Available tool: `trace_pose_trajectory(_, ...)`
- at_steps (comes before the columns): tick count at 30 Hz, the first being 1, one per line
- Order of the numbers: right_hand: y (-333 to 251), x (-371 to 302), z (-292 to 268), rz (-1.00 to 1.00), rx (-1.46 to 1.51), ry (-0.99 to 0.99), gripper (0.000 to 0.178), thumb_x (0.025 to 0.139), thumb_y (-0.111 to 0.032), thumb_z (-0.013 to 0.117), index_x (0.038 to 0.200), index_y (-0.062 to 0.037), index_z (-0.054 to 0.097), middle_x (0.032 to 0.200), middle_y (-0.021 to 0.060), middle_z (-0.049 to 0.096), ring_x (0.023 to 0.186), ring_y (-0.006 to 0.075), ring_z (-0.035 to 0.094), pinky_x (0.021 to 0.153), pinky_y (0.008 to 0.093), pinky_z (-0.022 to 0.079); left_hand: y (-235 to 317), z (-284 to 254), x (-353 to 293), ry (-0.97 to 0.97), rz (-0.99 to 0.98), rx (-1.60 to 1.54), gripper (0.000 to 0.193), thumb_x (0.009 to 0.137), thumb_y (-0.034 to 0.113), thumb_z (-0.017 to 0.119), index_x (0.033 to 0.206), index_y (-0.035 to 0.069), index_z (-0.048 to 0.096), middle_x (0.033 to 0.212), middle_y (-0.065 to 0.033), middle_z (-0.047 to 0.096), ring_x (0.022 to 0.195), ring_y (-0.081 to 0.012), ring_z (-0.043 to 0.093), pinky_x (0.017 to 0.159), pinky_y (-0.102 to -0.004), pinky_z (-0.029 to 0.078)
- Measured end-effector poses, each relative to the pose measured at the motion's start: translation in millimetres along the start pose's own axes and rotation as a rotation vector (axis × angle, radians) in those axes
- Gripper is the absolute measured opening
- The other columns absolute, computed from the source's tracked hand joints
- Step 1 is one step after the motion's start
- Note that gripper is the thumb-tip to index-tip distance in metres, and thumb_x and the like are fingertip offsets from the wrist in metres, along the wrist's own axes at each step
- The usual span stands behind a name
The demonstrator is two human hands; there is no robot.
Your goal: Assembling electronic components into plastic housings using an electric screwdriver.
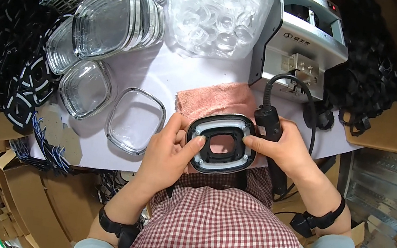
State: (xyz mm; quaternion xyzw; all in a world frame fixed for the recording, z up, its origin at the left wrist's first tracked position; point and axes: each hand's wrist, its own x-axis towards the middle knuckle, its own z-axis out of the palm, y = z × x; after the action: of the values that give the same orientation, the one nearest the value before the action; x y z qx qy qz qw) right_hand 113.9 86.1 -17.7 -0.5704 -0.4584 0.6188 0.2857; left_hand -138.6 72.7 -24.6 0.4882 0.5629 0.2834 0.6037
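Observation:
Between my two hands, a black rounded-square frame [224,125] with a white inner ring and an open centre is held near the table's front edge. Small bright spots, like screws or posts, show near its corners. My left hand [165,152] is closed on the left side, its thumb on the ring. My right hand [287,151] pinches the right side by the thumb and also holds a black corded electric screwdriver [267,124], slanting behind the palm; its tip cannot be made out. Under the frame's far side lies a pink cloth [213,98]. One clear rounded-square cover [137,119] lies left of my left hand.
Stacks of clear covers [105,23] stand at the far left beside black frames [21,96]. A bag of small clear pieces [220,21] sits at the back. Right of it stands a grey metal machine [305,42], with black parts [368,68] beyond. The cord loops near my right hand.

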Motion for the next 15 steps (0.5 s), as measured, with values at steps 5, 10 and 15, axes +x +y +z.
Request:
trace_pose_trajectory(5, -9, -7, 1, 0.082, 0.009, 0.006, 0.034, 0.078, -0.016, 0.08, 0.104, 0.002, 0.065, 0.09, 0.0013, 0.067, 0.08, 0.0089, 0.06, 0.075, 0.0267, 0.05, 1, 3, -5, -0.002, 0.019, 0.018, 0.025, 0.095, 0.022, 0.062, 0.101, 0.001, 0.048, 0.063, -0.0054, 0.061, 0.051, -0.0077, 0.056, 0.045, -0.0246, 0.042)
trace_pose_trajectory(10, -44, -29, -22, -0.15, -0.091, 0.077, 0.022, 0.081, -0.015, 0.072, 0.093, 0.0003, 0.064, 0.082, 0.0064, 0.067, 0.077, 0.0118, 0.062, 0.073, 0.0259, 0.05, 8, 3, -11, 0.02, 0.001, 0.043, 0.029, 0.096, 0.022, 0.061, 0.11, 0.0, 0.048, 0.065, -0.0072, 0.063, 0.053, -0.0114, 0.062, 0.046, -0.0259, 0.046)
trace_pose_trajectory(15, -104, -57, -61, -1.017, 0.282, 0.2, 0.031, 0.095, -0.028, 0.051, 0.111, -0.0017, 0.055, 0.086, 0.013, 0.064, 0.073, 0.0183, 0.059, 0.064, 0.0275, 0.048, 3, 2, -12, 0.075, 0.091, 0.185, 0.033, 0.093, 0.023, 0.064, 0.114, 0.0, 0.051, 0.062, -0.007, 0.061, 0.05, -0.0137, 0.058, 0.048, -0.0287, 0.042)
